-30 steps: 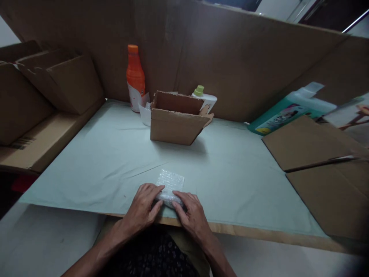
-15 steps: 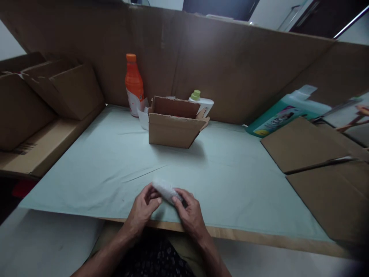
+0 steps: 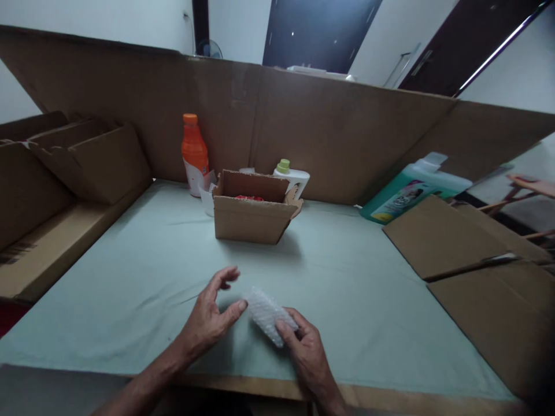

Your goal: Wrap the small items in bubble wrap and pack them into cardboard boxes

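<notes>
Bubble-wrapped bundle [image 3: 267, 315], pressed flat on the table [image 3: 347, 277] a second ago, is now being lifted just clear at the near edge, right hand [image 3: 306, 352] pinching its near end. The left hand [image 3: 210, 312] is letting go, fingers spread open, thumb touching. Farther off, an open cardboard box [image 3: 254, 208] is standing before an orange bottle [image 3: 193, 153].

A pale green table [image 3: 143, 248] has open surface across its middle and left, so a hand can pass freely there. At the back stands an open box [image 3: 251, 216], with an orange bottle [image 3: 193, 153] and a white bottle [image 3: 291, 178] close behind it. A cardboard wall [image 3: 347, 133] closes the rear. Stacked cartons [image 3: 65, 173] block the left edge; flat cardboard sheets [image 3: 468, 254] and a green jug [image 3: 411, 190] crowd the right.
</notes>
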`<act>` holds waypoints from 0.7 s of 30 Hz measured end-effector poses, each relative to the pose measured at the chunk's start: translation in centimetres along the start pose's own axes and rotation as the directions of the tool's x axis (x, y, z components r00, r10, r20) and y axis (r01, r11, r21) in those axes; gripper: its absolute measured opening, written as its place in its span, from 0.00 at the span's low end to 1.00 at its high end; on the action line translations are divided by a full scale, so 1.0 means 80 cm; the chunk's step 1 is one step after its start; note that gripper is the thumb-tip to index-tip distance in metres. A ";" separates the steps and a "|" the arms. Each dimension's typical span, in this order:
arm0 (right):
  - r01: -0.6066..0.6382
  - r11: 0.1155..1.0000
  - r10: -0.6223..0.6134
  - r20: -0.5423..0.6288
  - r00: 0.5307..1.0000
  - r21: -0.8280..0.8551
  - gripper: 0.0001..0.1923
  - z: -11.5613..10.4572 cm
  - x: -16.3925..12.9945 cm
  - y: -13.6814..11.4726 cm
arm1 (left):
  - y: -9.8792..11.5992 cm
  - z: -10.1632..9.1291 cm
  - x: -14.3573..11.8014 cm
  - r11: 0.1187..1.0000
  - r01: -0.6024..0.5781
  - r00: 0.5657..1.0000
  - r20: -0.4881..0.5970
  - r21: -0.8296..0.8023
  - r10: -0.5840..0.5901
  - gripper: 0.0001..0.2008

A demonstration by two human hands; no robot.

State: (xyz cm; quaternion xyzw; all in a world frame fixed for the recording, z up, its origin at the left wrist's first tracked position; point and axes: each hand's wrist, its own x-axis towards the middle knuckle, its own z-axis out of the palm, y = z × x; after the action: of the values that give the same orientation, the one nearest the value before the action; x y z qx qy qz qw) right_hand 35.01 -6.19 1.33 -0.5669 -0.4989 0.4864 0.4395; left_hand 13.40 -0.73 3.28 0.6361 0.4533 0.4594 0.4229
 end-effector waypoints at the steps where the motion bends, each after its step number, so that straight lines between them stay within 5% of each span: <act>1: 0.008 1.000 -0.008 -0.016 1.000 -0.022 0.20 -0.011 0.006 -0.007 | 0.009 -0.007 0.022 0.978 -0.147 0.987 -0.041 0.150 0.155 0.25; 3: 0.040 0.994 -0.043 -0.032 0.999 -0.098 0.19 -0.036 0.020 -0.027 | 0.030 -0.021 0.073 0.821 -0.380 0.899 -0.040 0.425 0.437 0.27; 5: 0.098 0.976 -0.108 -0.040 0.993 -0.194 0.18 -0.061 0.036 -0.058 | 0.045 -0.031 0.127 0.643 -0.462 0.809 -0.008 0.612 0.588 0.29; 9: 0.277 0.870 -0.339 -0.085 0.937 -0.407 0.18 -0.098 0.081 -0.139 | 0.047 -0.036 0.199 0.508 -0.376 0.834 0.043 0.775 0.550 0.20; 12: 0.364 0.689 -0.540 -0.109 0.835 -0.627 0.18 -0.108 0.130 -0.201 | 0.029 -0.030 0.203 0.473 -0.370 0.846 0.080 0.799 0.527 0.13; 14: 0.355 0.530 -0.591 -0.037 0.806 -0.770 0.17 -0.105 0.170 -0.234 | 0.017 -0.026 0.192 0.468 -0.387 0.830 0.078 0.795 0.553 0.14; 18: 0.187 0.148 -0.439 0.105 0.893 -0.971 0.13 -0.082 0.257 -0.266 | 0.009 -0.024 0.181 0.478 -0.414 0.814 0.081 0.775 0.575 0.14; 21: 0.185 0.101 -0.300 0.147 0.942 -0.978 0.14 -0.053 0.315 -0.255 | 0.012 -0.027 0.186 0.462 -0.430 0.805 0.098 0.776 0.585 0.14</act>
State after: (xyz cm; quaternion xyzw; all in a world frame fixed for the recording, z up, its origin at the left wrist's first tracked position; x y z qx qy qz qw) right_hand 37.10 21.11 19.16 -0.6456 -0.7590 -0.0615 0.0586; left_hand 13.97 13.65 7.63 0.8134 0.4289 0.3827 -0.0890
